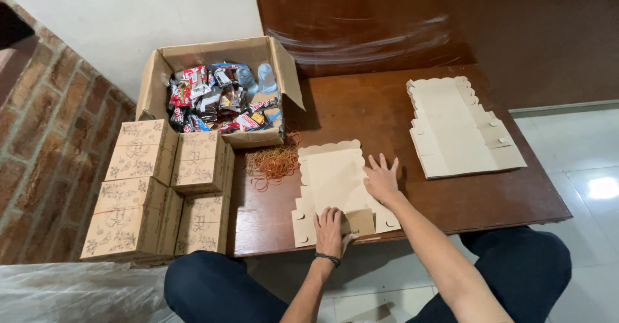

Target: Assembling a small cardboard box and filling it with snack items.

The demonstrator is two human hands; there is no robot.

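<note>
Cardboard box blank [335, 184] lies flat at lower centre; your left hand [330, 231] presses its near flap, fingers spread, gripping nothing. Keep your right hand [382, 180] open and flat on the panel, and crease along the scored line.

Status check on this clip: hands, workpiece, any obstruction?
Left hand flat on flap of box blank. Right hand pressing its right edge. Rubber bands beside it, not blocking.

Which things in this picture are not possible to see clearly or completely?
- Head view: the part of the flat box blank under the left hand and right hand is hidden.
- Snack packets in the open carton: too small to identify, and lower layers are covered.
- Lower folded boxes: hidden by the upper ones.
</note>
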